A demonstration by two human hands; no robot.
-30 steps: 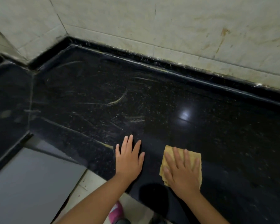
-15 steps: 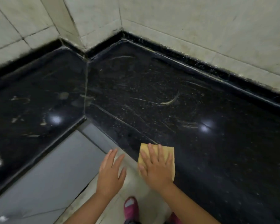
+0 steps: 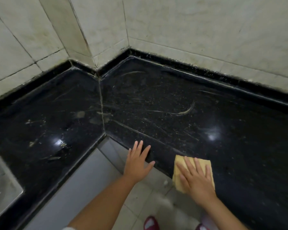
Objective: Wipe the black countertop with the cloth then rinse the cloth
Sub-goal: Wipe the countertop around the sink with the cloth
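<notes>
Since the earlier frame, the left hand (image 3: 138, 165) is seen shifted from over the floor to the front edge of the glossy black stone counter (image 3: 156, 103), while the right hand (image 3: 195, 178) is seen with more of the cloth exposed beyond it at the near edge.

Fingers (image 3: 189, 164) of the right hand are spread wide and straight, pressed flat on the folded yellow cloth (image 3: 179, 163); nothing is pinched. Fingers of the left hand are likewise spread and relaxed, their tips laid at the counter's front lip, and nothing is held.

The cloth is found at the near front edge of the counter, right of the left hand, with its lower corner hanging just past the lip over the pale tiled floor (image 3: 156, 196). Its long axis is judged to run roughly from the person towards the wall, in line with the fingers, though the hand hides much of it.

Wiping is judged to be in hand and far from done: pale streaks and specks are seen across the corner and the left stretch of the counter. Rinsing is left; a steel sink (image 3: 0, 180) is glimpsed at the far left.
</notes>
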